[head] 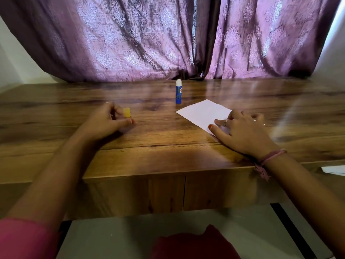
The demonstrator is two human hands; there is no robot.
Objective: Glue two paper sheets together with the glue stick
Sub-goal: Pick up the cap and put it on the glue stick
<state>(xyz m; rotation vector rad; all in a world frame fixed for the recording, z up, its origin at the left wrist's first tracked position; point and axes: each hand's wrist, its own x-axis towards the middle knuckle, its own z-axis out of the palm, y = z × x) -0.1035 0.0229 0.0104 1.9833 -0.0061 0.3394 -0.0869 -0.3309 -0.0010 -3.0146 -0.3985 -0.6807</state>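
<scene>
I see L hand [106, 121] fingers curled by the yellow cap [127, 112], grip unclear. R hand [240, 131] fingers flat, pressing paper [203, 113] on tabletop [168, 143]. Glue stick [178, 91] upright, uncapped, just behind paper.

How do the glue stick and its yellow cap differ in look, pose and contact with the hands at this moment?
The glue stick is a tall blue tube with a white exposed tip; the yellow cap is short and stubby. The glue stick stands untouched at mid-table, while the yellow cap sits right at the left hand, whose fingers curl around it. The glue stick is nearer the curtain, the yellow cap nearer the person. Both rest upright on the wooden table.
</scene>
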